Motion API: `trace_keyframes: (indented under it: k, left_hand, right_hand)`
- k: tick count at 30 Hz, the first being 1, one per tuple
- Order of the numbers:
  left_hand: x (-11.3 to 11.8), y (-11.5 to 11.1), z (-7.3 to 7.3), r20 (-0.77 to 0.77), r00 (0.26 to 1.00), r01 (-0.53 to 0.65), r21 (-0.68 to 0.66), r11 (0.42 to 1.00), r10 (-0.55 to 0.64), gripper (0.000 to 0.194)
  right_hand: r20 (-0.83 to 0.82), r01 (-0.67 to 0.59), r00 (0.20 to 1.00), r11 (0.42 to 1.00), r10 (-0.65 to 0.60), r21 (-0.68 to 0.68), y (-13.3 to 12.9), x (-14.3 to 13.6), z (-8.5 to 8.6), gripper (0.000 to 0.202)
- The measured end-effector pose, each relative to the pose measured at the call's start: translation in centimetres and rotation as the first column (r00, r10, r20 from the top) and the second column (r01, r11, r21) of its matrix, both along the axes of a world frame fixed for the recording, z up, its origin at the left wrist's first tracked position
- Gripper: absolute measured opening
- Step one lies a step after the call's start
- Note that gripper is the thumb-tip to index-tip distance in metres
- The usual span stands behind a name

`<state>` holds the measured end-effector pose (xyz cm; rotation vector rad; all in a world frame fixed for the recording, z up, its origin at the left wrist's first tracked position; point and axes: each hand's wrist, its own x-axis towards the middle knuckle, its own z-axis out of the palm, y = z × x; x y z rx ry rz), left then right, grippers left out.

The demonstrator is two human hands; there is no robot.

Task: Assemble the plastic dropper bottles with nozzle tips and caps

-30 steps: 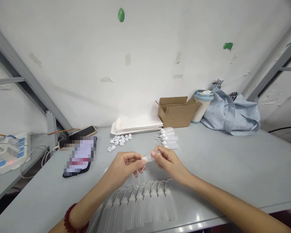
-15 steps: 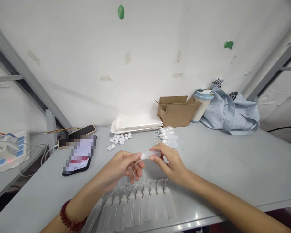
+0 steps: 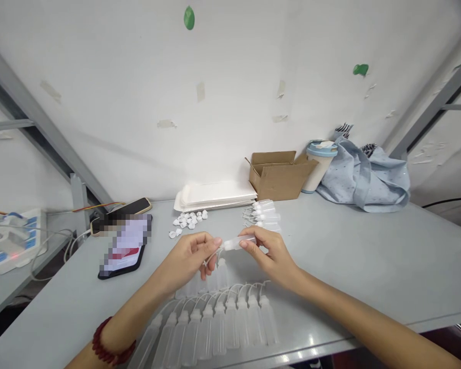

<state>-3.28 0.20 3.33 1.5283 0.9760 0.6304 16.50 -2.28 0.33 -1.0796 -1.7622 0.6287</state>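
Note:
A small translucent bottle (image 3: 236,242) lies tilted between my hands, its white neck toward the left. My right hand (image 3: 271,252) grips the bottle's body between thumb and fingers. At the neck end, my left hand (image 3: 200,254) pinches the thin pale tube that runs from the bottle. Below both hands stretches a row of similar bottles (image 3: 219,328) with curved tubes at their tops. Part of another group of bottles (image 3: 222,271) shows under my left hand. More bottles (image 3: 267,215) lie behind my right hand, beside several small white caps (image 3: 192,220) to their left.
A stack of white trays (image 3: 217,196), an open cardboard box (image 3: 282,180), a lidded cup (image 3: 318,169) and a blue cloth bag (image 3: 372,182) stand along the wall. Two phones (image 3: 132,264) lie at left, near a power strip (image 3: 26,241).
My left hand has drawn slightly away from the bottle's neck, and its lower fingers have curled in. More of the bottles beneath it show. My right hand still holds the bottle.

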Motion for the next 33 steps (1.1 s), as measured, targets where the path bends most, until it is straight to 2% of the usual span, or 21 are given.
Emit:
trace_keyframes:
  k: [4, 8, 12, 14, 16, 18, 19, 22, 23, 24, 25, 26, 30, 31, 33]
  left_hand:
    - [0.3, -0.5, -0.3, -0.046, 0.986, 0.160, -0.010, 0.987, -0.160, 0.034]
    - [0.5, -0.9, -0.8, -0.085, 0.988, 0.140, 0.099, 0.985, -0.132, 0.037]
    - [0.5, -1.2, -0.6, -0.128, 0.987, 0.113, 0.159, 0.981, -0.093, 0.036]
    - [0.4, -1.3, -0.4, -0.167, 0.981, 0.135, 0.188, 0.973, -0.104, 0.037]
    - [0.3, -1.4, -0.4, -0.239, 0.966, 0.160, 0.271, 0.949, -0.094, 0.039]
    - [0.2, -1.4, -1.0, -0.315, 0.947, 0.188, 0.416, 0.890, -0.053, 0.038]
    - [0.2, -1.3, -1.3, -0.342, 0.939, 0.211, 0.512, 0.833, -0.028, 0.036]
    - [0.3, -1.0, -2.6, -0.372, 0.928, 0.285, 0.769, 0.573, 0.037, 0.028]
    - [0.3, -1.0, -2.9, -0.377, 0.924, 0.300, 0.812, 0.500, 0.058, 0.026]
    - [0.3, -0.9, -3.0, -0.386, 0.919, 0.310, 0.830, 0.464, 0.076, 0.025]
    - [0.3, -0.9, -2.9, -0.397, 0.914, 0.316, 0.826, 0.467, 0.083, 0.025]
    - [0.2, -0.9, -2.7, -0.410, 0.909, 0.318, 0.804, 0.502, 0.080, 0.024]
    - [-0.1, -0.9, -1.1, -0.475, 0.880, 0.311, 0.599, 0.738, 0.015, 0.032]
    - [-0.1, -0.9, -0.8, -0.489, 0.872, 0.306, 0.555, 0.773, 0.006, 0.037]
    - [-0.2, -0.9, -0.4, -0.511, 0.859, 0.300, 0.505, 0.809, 0.000, 0.042]
  right_hand:
    - [0.022, -0.036, 0.999, 0.999, 0.036, -0.012, 0.1, 0.0, -0.1, 0.027]
    - [0.041, -0.067, 0.997, 0.997, 0.068, -0.029, 0.0, 0.0, -0.3, 0.028]
    - [0.088, -0.134, 0.987, 0.990, 0.136, -0.036, -0.2, -0.2, -0.4, 0.030]
    - [0.089, -0.154, 0.983, 0.986, 0.160, -0.068, -0.2, -0.2, -0.2, 0.033]
    - [0.073, -0.167, 0.981, 0.976, 0.178, -0.138, -0.1, -0.2, 0.0, 0.036]
    - [0.055, -0.193, 0.976, 0.954, 0.210, -0.231, 0.2, 0.0, 0.1, 0.041]
    - [0.046, -0.210, 0.972, 0.938, 0.231, -0.277, 0.4, 0.2, 0.2, 0.043]
    - [-0.002, -0.267, 0.957, 0.884, 0.289, -0.384, 0.9, 0.6, 0.1, 0.048]
    - [-0.027, -0.284, 0.954, 0.869, 0.300, -0.405, 1.0, 0.7, 0.0, 0.048]
    - [-0.053, -0.298, 0.951, 0.858, 0.304, -0.418, 1.1, 0.7, 0.0, 0.049]
    - [-0.076, -0.306, 0.950, 0.852, 0.303, -0.424, 1.1, 0.7, -0.1, 0.049]
    - [-0.091, -0.304, 0.951, 0.854, 0.294, -0.422, 1.1, 0.6, -0.1, 0.050]
    - [-0.042, -0.225, 0.973, 0.907, 0.225, -0.357, 0.5, 0.0, -0.1, 0.047]
    - [-0.015, -0.205, 0.977, 0.921, 0.212, -0.330, 0.3, -0.2, 0.0, 0.044]
    - [0.039, -0.179, 0.980, 0.949, 0.195, -0.259, 0.0, -0.4, 0.0, 0.038]
